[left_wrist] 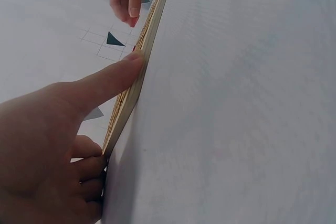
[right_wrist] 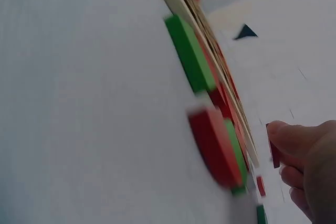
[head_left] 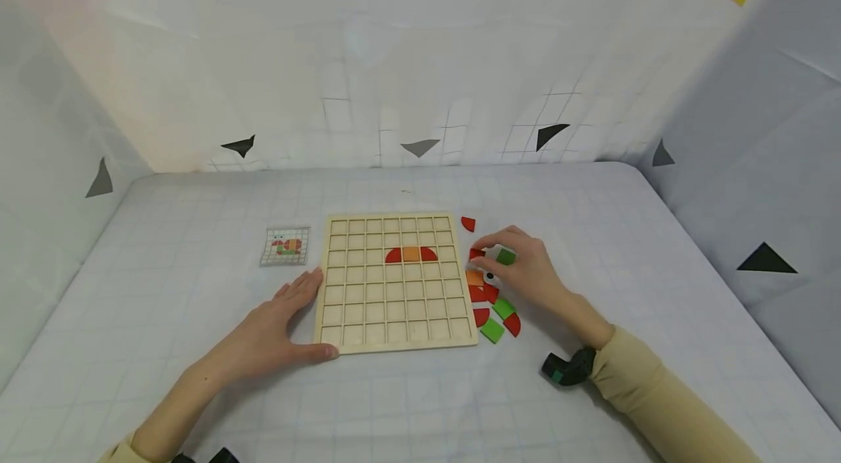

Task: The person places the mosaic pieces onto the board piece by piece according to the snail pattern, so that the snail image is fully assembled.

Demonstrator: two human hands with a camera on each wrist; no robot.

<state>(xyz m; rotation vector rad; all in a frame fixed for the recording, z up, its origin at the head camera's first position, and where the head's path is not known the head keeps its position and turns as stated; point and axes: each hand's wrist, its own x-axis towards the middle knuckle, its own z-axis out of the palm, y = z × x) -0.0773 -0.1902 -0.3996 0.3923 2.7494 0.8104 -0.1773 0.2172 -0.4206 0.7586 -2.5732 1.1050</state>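
A square wooden grid board [head_left: 384, 335] lies flat on the table. In one of its rows an orange square [head_left: 411, 253] sits between two red quarter-round pieces [head_left: 393, 255]. My left hand [head_left: 279, 328] rests against the board's front left corner, the thumb on the front edge and the straight fingers along the left side. Beyond the board's right edge, my right hand [head_left: 525, 266] pinches a small red piece [right_wrist: 273, 148] between thumb and fingers, raised above the table in the right wrist view. The held piece's full outline is hidden by the fingers.
Loose red, orange and green pieces lie along the board's right side, among them a green square [head_left: 492, 331] and a red quarter-round [head_left: 513, 324]. Another red piece [head_left: 468, 224] lies farther back. Left of the board is a small picture card [head_left: 286, 246] with a coloured pattern.
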